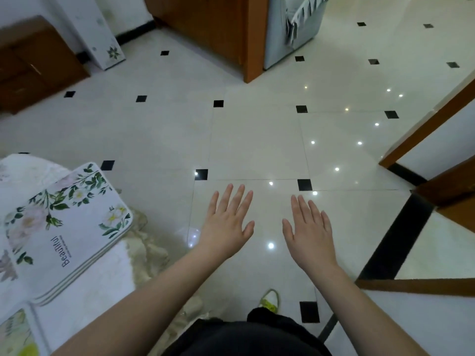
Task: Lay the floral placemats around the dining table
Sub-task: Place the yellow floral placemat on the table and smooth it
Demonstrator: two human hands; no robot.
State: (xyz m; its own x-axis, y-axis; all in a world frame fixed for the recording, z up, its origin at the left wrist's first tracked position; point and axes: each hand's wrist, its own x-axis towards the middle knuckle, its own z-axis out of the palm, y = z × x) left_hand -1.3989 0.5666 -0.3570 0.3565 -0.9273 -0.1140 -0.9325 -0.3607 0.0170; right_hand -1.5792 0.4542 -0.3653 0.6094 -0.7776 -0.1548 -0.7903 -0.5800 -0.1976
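Note:
A stack of white floral placemats (69,227) printed with green leaves, pale flowers and the word "Beautiful" lies at the lower left on a white-covered table (97,276). Another mat with yellow-green print (18,335) shows at the bottom left corner. My left hand (227,222) and my right hand (309,231) are stretched out side by side over the floor, fingers straight and spread, palms down, holding nothing. Both hands are well to the right of the placemat stack.
Glossy cream floor tiles (257,140) with small black squares fill the middle. A brown wooden cabinet (30,70) stands at the far left, a wooden partition (226,29) at the top, wood-trimmed wall edges (424,132) at the right. My shoe (270,300) shows below.

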